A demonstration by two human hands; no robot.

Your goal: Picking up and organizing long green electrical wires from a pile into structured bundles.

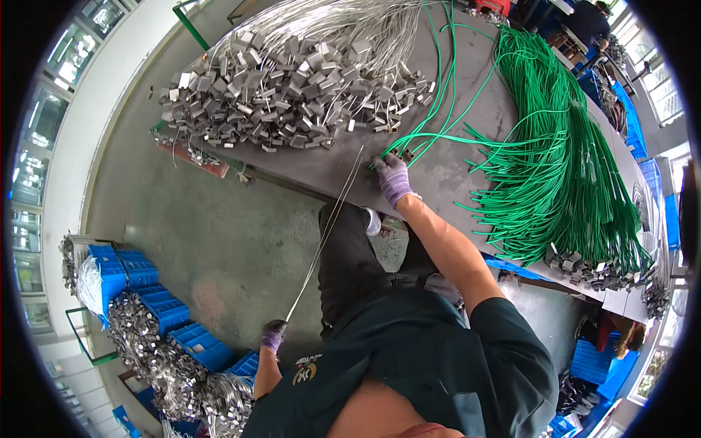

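My left hand, in a purple and dark glove, hangs low beside my left leg. Its fingers are closed on one end of long thin pale wires, which stretch up to the table's near edge. My right hand, gloved the same way, is at the table's near edge, closed around the ends of a few green cords. Those cords curve back across the table. Right of that hand lies a big bundle of green cords, with metal blocks at its near right end.
A large heap of grey metal blocks with pale wires covers the table's far left. On the floor at left stand blue crates beside piles of metal parts. Another person is at the far right.
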